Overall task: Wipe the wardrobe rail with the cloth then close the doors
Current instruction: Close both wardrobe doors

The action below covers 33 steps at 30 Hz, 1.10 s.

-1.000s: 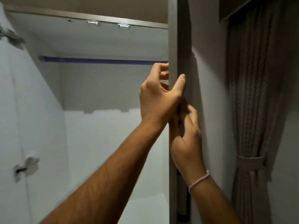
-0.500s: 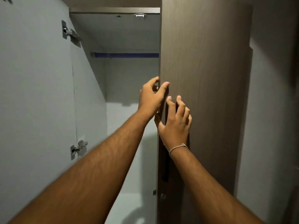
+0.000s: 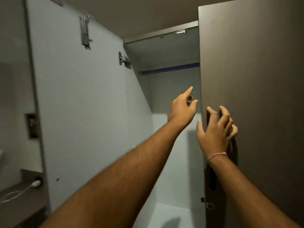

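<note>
The brown right wardrobe door (image 3: 255, 96) stands partly swung in, covering the right side of the opening. My right hand (image 3: 215, 130) is at its left edge, fingers spread and bent against the door face by the dark handle slot. My left hand (image 3: 182, 107) hangs in the opening just left of that edge, fingers loose, touching nothing. The left door (image 3: 82, 112) stands wide open, its pale inner face toward me. A blue rail (image 3: 171, 69) runs across the top of the wardrobe inside. No cloth is in view.
Metal hinges (image 3: 124, 60) sit on the left door's inner face. The pale wardrobe floor (image 3: 171, 216) shows below my arms. At the far left a dark shelf (image 3: 18, 203) carries a white cable (image 3: 24, 189). A keyhole (image 3: 210, 205) sits low on the right door.
The right door has swung further toward shut. My left hand has let go of its edge and now hangs free in the opening. The view has shifted left, showing more of the left door.
</note>
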Each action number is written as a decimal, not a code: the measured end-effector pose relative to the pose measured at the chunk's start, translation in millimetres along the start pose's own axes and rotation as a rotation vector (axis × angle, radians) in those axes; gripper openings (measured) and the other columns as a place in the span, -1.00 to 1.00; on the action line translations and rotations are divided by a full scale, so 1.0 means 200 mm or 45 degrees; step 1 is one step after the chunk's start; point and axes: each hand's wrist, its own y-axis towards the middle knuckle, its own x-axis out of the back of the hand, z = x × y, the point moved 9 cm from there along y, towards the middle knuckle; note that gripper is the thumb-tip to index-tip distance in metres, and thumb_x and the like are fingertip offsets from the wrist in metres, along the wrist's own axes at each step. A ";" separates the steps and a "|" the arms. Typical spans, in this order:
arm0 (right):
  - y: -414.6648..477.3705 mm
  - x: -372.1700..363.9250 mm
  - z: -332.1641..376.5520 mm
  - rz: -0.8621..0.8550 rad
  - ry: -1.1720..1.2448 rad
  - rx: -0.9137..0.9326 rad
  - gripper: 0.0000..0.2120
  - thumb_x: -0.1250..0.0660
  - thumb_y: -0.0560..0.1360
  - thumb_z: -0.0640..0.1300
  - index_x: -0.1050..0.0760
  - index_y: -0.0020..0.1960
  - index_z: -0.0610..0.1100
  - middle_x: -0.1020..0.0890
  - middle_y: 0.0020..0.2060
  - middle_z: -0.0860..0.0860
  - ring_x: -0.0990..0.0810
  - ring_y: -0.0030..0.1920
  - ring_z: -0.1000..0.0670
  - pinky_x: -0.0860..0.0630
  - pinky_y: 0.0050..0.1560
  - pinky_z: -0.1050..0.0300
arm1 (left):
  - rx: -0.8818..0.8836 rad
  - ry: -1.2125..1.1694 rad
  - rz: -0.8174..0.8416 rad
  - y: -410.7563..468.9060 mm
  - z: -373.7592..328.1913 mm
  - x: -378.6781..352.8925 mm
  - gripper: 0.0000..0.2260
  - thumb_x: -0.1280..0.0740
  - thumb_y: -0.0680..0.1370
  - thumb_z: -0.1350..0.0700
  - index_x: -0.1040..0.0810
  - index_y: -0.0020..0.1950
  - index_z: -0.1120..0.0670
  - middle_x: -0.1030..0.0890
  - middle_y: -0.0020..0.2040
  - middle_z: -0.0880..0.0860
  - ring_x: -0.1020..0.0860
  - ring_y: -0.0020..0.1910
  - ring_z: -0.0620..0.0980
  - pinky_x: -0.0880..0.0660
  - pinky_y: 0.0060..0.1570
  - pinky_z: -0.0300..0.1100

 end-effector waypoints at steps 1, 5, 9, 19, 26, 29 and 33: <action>-0.02 0.03 0.05 -0.031 0.069 0.003 -0.53 -0.40 0.54 0.04 -0.43 0.42 0.03 -0.28 0.55 -0.11 -0.38 0.45 -0.19 -0.24 0.47 -0.35 | -0.069 0.068 -0.063 -0.07 -0.02 0.12 -0.50 -0.35 0.69 0.04 -0.39 0.64 -0.08 -0.65 0.28 -0.01 -0.61 0.25 -0.04 -0.61 0.28 0.02; -0.17 0.06 0.47 0.030 0.385 0.131 -0.58 -0.39 0.52 0.02 -0.48 0.37 0.05 -0.31 0.55 -0.06 -0.41 0.45 -0.17 -0.24 0.47 -0.32 | -0.459 0.435 -0.451 -0.40 -0.19 0.72 -0.52 -0.35 0.66 0.14 -0.46 0.60 0.01 -0.63 0.35 0.02 -0.56 0.34 -0.02 -0.52 0.36 -0.07; -0.34 0.04 1.00 0.329 0.792 0.216 -0.56 -0.39 0.55 0.12 -0.47 0.41 0.13 -0.30 0.57 0.00 -0.32 0.54 -0.12 -0.24 0.48 -0.33 | -0.630 0.944 -0.884 -0.62 -0.33 1.29 -0.47 -0.35 0.61 0.09 -0.44 0.60 0.09 -0.52 0.54 0.13 -0.44 0.55 0.14 -0.31 0.54 0.23; -0.83 -0.18 2.08 1.003 0.915 0.597 0.13 -0.28 0.45 0.52 0.39 0.67 0.15 0.33 0.69 0.06 0.25 0.71 -0.19 0.09 0.63 -0.45 | 0.354 0.407 -0.735 -0.61 0.20 2.01 -0.42 -0.15 0.75 -0.20 -0.19 0.72 0.01 -0.40 0.65 0.12 -0.39 0.60 0.17 -0.39 0.55 0.20; -0.89 -0.15 2.11 0.749 0.915 0.461 0.12 -0.48 0.44 0.31 0.21 0.68 0.10 0.06 0.72 -0.07 -0.04 0.71 -0.24 -0.32 0.59 -0.25 | 0.280 0.382 -0.753 -0.64 0.14 2.08 -0.60 -0.20 0.77 -0.09 -0.59 0.41 0.15 -0.71 0.20 0.15 -0.68 0.21 0.14 -0.63 0.27 0.24; -0.87 -0.10 2.07 0.707 0.960 0.474 0.12 -0.54 0.40 0.25 0.10 0.69 0.04 -0.06 0.70 -0.11 -0.13 0.68 -0.24 -0.42 0.53 -0.19 | 0.234 0.405 -0.752 -0.64 0.10 2.08 -0.65 -0.27 0.74 -0.10 -0.64 0.33 0.11 -0.74 0.08 0.11 -0.72 0.08 0.11 -0.68 0.16 0.25; -0.80 0.01 1.89 0.678 1.044 0.491 0.08 -0.56 0.39 0.22 0.02 0.67 0.05 -0.19 0.64 -0.09 -0.29 0.62 -0.18 -0.50 0.47 -0.11 | 0.160 0.432 -0.745 -0.64 0.00 2.00 -0.63 -0.33 0.69 -0.19 -0.66 0.24 0.08 -0.74 0.03 0.09 -0.75 -0.01 0.08 -0.72 0.05 0.23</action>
